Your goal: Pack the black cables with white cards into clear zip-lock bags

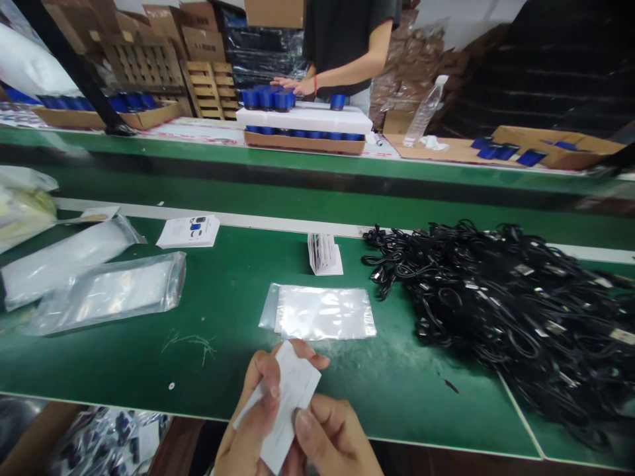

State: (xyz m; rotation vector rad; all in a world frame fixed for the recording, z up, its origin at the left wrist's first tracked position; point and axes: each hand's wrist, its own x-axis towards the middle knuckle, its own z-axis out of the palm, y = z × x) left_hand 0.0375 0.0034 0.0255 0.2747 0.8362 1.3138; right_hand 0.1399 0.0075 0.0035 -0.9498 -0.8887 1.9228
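Observation:
Between my two hands, over the front edge of the green table, is a white folded paper leaflet [290,390] with faint print. My left hand [255,410] is closed on it, thumb across its face and fingers behind. The thumb and fingers of my right hand [332,436] pinch its lower right edge. Just beyond lies a clear plastic bag [325,314], flat on the table. Behind the bag a folded printed leaflet [321,253] stands partly fanned out.
A large heap of black cables [491,311] covers the right side. Plastic bag packs [114,291] and a leaflet stack [191,231] lie to the left. Across the table, a person's hand [300,86] touches blue cylinders [268,99]. A bin of bagged parts [114,439] sits below.

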